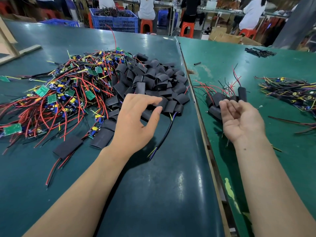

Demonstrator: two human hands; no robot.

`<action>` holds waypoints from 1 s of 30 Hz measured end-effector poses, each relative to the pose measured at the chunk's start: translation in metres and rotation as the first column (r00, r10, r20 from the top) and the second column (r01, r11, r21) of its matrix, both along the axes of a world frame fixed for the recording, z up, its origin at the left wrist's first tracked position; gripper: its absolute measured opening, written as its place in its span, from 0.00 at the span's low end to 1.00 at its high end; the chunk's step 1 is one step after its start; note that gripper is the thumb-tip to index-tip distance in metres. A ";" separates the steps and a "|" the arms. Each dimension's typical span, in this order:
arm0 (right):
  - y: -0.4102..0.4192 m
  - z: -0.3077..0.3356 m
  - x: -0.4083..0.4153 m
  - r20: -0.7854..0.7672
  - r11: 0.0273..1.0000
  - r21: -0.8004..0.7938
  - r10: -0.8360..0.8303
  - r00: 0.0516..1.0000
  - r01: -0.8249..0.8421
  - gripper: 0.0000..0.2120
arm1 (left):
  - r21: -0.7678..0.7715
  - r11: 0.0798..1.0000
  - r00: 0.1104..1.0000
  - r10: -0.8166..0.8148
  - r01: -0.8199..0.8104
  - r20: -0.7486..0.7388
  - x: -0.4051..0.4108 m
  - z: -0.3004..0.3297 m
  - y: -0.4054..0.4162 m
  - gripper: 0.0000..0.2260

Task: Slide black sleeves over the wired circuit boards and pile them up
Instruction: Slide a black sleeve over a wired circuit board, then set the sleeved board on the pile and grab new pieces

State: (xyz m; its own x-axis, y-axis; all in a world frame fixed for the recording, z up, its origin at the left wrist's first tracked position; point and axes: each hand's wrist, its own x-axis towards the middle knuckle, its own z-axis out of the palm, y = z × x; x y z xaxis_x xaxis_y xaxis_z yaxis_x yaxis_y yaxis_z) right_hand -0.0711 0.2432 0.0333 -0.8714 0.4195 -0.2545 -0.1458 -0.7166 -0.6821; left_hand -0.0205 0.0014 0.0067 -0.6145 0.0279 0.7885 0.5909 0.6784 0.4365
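Two heaps lay side by side on the dark green table (153, 194): a tangle of green circuit boards (56, 93) trailing red, black and yellow wires, and just right of it a mound of short, flattened black sleeves (153, 81), matte and open-ended. The person's left hand (136, 120) hovered at the near edge of the sleeve mound, fingers spread and relaxed, thumb and forefinger apart, tips just above the nearest sleeves and gripping none. The right hand (242, 120) lay palm up over the lighter green table (230, 53), fingers loosely curled and holding nothing. Sleeved boards (215, 101) were piled just beyond its fingertips, red and black wires fanning out behind.
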 end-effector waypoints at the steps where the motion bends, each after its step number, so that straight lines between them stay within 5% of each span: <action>1: -0.001 0.000 0.001 0.005 0.999 0.016 0.036 0.999 -0.036 0.10 | -0.007 1.000 1.000 0.002 -0.002 0.008 0.000 0.000 0.000 0.07; 12: -0.020 0.002 0.009 0.059 0.951 0.211 0.220 0.974 -0.227 0.07 | -0.020 0.998 0.994 0.063 -0.062 0.089 -0.003 -0.003 -0.003 0.08; 14: -0.023 0.001 0.010 0.066 0.933 0.243 0.256 0.964 -0.264 0.07 | -0.073 0.981 0.974 0.187 -0.179 0.129 -0.006 -0.004 -0.006 0.10; 18: -0.032 0.000 0.013 0.093 0.879 0.330 0.331 0.939 -0.343 0.07 | -0.218 0.809 0.756 0.587 -0.545 0.290 -0.014 -0.010 -0.021 0.17; 22: -0.038 0.000 0.015 0.101 0.850 0.375 0.360 0.928 -0.370 0.07 | -0.363 0.727 0.568 0.684 -0.583 0.459 -0.020 -0.017 -0.033 0.20; 30: -0.038 0.002 0.017 0.103 0.844 0.386 0.362 0.926 -0.373 0.07 | -0.404 0.704 0.548 0.709 -0.584 0.444 -0.023 -0.019 -0.041 0.13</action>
State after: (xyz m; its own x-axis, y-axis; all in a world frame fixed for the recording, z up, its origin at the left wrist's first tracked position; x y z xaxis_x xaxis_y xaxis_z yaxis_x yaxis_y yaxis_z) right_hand -0.0541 0.2048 0.0351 -0.9770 0.1393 -0.1614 0.0961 -0.3879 -0.9167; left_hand -0.0433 -0.0393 -0.0126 -0.8252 -0.4459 0.3468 -0.3338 0.8802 0.3373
